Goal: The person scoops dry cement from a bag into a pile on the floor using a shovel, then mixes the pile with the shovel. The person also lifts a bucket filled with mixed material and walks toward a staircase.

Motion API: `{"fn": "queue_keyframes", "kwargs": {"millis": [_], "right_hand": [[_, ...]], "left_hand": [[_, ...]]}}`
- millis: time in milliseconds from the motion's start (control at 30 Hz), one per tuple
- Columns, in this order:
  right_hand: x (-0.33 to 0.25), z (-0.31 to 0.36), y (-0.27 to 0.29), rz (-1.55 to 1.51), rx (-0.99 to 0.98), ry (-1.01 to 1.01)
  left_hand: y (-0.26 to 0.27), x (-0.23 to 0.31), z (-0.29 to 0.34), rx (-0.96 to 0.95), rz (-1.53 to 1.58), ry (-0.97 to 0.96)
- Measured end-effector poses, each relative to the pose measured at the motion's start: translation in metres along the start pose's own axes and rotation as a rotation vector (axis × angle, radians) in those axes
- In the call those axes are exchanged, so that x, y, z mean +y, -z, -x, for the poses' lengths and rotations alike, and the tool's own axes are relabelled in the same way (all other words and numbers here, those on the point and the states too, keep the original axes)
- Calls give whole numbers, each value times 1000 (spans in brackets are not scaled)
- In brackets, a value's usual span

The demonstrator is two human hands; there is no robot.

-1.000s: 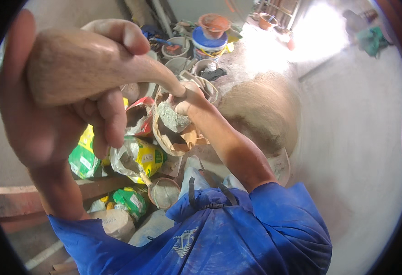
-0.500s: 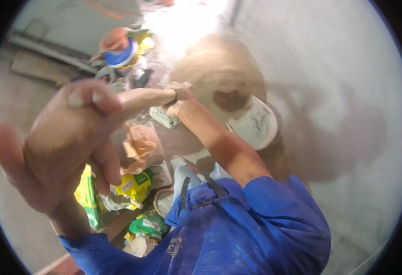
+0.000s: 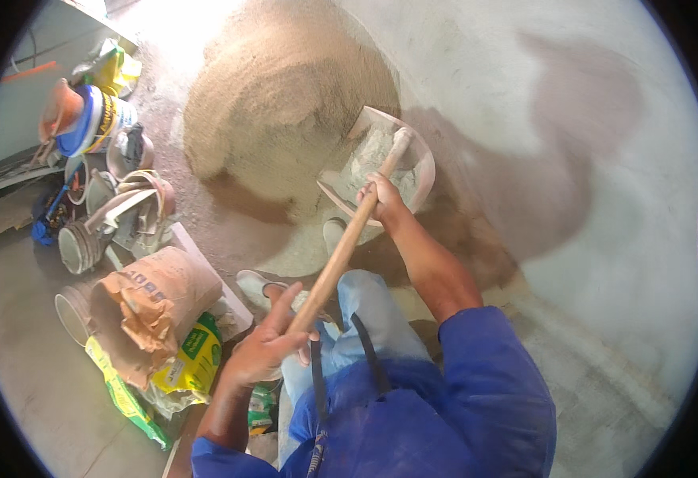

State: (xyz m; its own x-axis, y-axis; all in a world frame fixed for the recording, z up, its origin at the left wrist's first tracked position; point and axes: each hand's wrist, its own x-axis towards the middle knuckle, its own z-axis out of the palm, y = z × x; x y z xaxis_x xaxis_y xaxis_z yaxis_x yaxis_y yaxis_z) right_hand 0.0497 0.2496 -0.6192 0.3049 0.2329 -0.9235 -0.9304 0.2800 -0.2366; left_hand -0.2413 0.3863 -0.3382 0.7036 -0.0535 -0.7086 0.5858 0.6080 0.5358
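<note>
My right hand (image 3: pixel 381 197) is wrapped round the wooden handle of a hoe (image 3: pixel 337 267), close to its head. Lower down, my left hand (image 3: pixel 269 346) holds the handle's near end loosely, the forefinger stretched out along it. The hoe's head, coated in grey, reaches over a pale cut-open plastic tub (image 3: pixel 420 171). Grey powder or mortar lies in the tub, partly hiding the blade's outline. Against the tub's left side rises a broad heap of sand (image 3: pixel 277 95), greyer around its middle.
At left stand a torn brown paper sack (image 3: pixel 146 299), a yellow and green bag (image 3: pixel 193 358), several stacked buckets (image 3: pixel 130 191) and a blue-rimmed pail (image 3: pixel 86 119). A pale grey wall (image 3: pixel 604 239) rises at right. My shoes (image 3: pixel 257 283) stand near the heap.
My left hand has come down from close before the camera to near my waist. The hoe's head has moved right to the tub, and the view has swung right.
</note>
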Motion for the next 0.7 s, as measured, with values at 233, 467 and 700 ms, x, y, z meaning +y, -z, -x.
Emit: {"fn": "queue_keyframes", "kwargs": {"millis": [233,467,700], "right_hand": [[11,-98,107,137,92,11],[51,-126,123,92,165,-62],[43,-92,98,-3,173,65]], "left_hand": [[44,-195,-132,80,-696,43],[97,-276,-178,421,-920,375],[137,-295,-202,644,-1172,167]]}}
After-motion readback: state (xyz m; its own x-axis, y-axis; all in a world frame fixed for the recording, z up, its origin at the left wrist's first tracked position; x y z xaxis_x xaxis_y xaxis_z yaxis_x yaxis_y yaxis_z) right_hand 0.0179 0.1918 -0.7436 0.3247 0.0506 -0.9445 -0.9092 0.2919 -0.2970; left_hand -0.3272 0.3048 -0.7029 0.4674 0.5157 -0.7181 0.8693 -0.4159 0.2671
